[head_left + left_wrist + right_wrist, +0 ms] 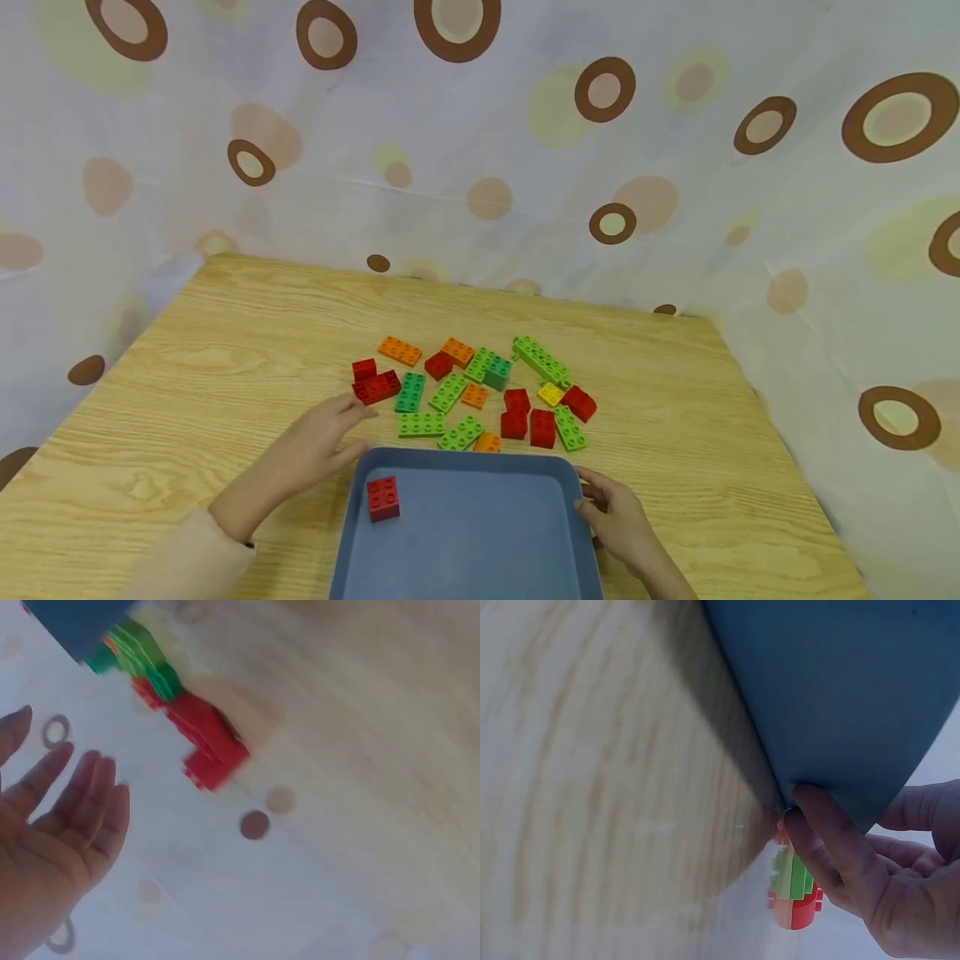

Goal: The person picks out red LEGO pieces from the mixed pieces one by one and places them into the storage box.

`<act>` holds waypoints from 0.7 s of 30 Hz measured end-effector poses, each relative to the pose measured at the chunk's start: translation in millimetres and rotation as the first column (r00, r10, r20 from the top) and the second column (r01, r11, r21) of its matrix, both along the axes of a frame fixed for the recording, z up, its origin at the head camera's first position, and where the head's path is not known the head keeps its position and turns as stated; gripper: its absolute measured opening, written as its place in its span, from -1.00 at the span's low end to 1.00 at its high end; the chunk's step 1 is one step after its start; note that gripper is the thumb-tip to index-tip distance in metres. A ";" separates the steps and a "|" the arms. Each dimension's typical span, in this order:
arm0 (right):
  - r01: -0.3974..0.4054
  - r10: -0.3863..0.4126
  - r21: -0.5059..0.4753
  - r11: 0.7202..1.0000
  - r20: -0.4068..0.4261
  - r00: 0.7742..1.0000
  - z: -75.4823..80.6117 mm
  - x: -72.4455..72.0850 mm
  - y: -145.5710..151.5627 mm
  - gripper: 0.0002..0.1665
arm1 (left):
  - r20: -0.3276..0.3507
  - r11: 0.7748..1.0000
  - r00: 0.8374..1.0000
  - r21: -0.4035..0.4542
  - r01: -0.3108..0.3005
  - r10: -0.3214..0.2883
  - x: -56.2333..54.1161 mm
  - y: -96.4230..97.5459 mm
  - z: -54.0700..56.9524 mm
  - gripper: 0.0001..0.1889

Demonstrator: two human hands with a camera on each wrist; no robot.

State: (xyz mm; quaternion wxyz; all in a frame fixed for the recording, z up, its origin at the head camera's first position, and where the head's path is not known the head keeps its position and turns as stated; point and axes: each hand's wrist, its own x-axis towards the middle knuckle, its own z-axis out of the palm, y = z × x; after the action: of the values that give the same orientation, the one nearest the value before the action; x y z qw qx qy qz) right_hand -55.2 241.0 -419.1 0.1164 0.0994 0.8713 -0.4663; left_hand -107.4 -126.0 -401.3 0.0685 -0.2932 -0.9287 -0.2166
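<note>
A blue-grey tray (480,533) lies at the near side of the table, with a red building brick (383,498) inside by its far left corner. At the tray's right edge my right hand (618,517) grips the wall, thumb over the rim and fingers against the outer side (832,840). My left hand (318,442) is held just outside the far left corner, fingers spread and nothing in them. Its fingertips point toward a long dark red brick (377,387). In the left wrist view the palm and loosely extended fingers (90,799) show.
Beyond the tray, several green, orange, red and yellow bricks lie scattered, among them a yellow brick (550,393) and a long light-green piece (541,361). The wooden table (247,333) ends at a spotted cloth backdrop (465,150).
</note>
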 end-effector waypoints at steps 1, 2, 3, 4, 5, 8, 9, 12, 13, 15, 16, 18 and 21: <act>0.007 -0.007 0.005 1.000 -0.005 1.000 0.3 -0.8 0.6 -0.45 | -0.007 1.000 1.000 0.011 -0.026 0.026 -8.1 -0.8 2.1 -0.64; 0.013 -0.013 0.009 1.000 -0.007 1.000 0.3 -1.4 1.1 -0.45 | -0.007 0.998 0.998 0.021 -0.056 0.056 -15.6 -1.4 3.4 -0.64; 0.014 -0.014 0.015 1.000 -0.008 1.000 -0.2 -1.8 1.6 -0.45 | -0.007 0.996 0.997 0.036 -0.076 0.076 -22.7 -1.5 4.1 -0.63; 0.014 -0.014 0.019 1.000 -0.004 1.000 -0.8 -2.1 2.0 -0.45 | -0.006 0.995 0.996 0.044 -0.093 0.094 -28.8 -1.4 4.4 -0.62; 0.020 -0.020 0.021 1.000 0.000 1.000 -1.7 -2.2 2.3 -0.45 | -0.005 0.993 0.995 0.055 -0.103 0.103 -34.7 -1.0 3.9 -0.62; 0.017 -0.017 0.029 0.999 0.022 1.000 -4.6 -1.7 2.0 -0.46 | 0.000 0.991 0.993 0.057 -0.120 0.120 -49.5 -0.4 -0.4 -0.62; 0.017 -0.018 0.030 0.999 0.027 0.999 -5.5 -1.6 1.9 -0.46 | 0.001 0.991 0.992 0.042 -0.124 0.124 -54.5 -0.5 -2.3 -0.62; 0.001 -0.002 0.025 1.000 0.037 0.999 -6.4 -1.4 2.2 -0.46 | 0.018 0.991 0.991 -0.013 -0.132 0.132 -69.9 -2.0 -8.8 -0.65; -0.005 0.004 0.021 1.000 0.042 0.999 -6.7 -1.5 2.6 -0.46 | 0.026 0.991 0.991 -0.032 -0.128 0.129 -74.7 -2.8 -10.8 -0.66; -0.013 0.012 0.016 1.000 0.057 0.998 -6.8 -2.1 3.3 -0.46 | 0.046 0.991 0.991 -0.054 -0.121 0.124 -83.1 -4.9 -15.2 -0.70; -0.019 0.018 0.015 1.000 0.066 0.998 -6.8 -2.6 3.9 -0.45 | 0.054 0.992 0.991 -0.055 -0.117 0.120 -86.5 -5.6 -17.3 -0.71; -0.020 0.018 0.016 1.000 0.085 0.996 -6.6 -4.0 5.2 -0.44 | 0.054 0.993 0.993 -0.044 -0.107 0.110 -91.6 -6.3 -20.1 -0.75; -0.011 0.009 0.018 1.000 0.083 0.996 -4.9 -6.2 7.0 -0.44 | 0.048 0.993 0.992 -0.001 -0.116 0.116 -95.8 -6.0 -21.7 -0.76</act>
State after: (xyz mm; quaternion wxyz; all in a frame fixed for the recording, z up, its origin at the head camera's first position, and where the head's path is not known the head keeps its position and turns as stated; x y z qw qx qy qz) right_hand -61.5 248.0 -424.0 0.1540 0.1154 0.8705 -0.4530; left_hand -203.3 -132.0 -423.0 0.0590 -0.2333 -0.9453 -0.2201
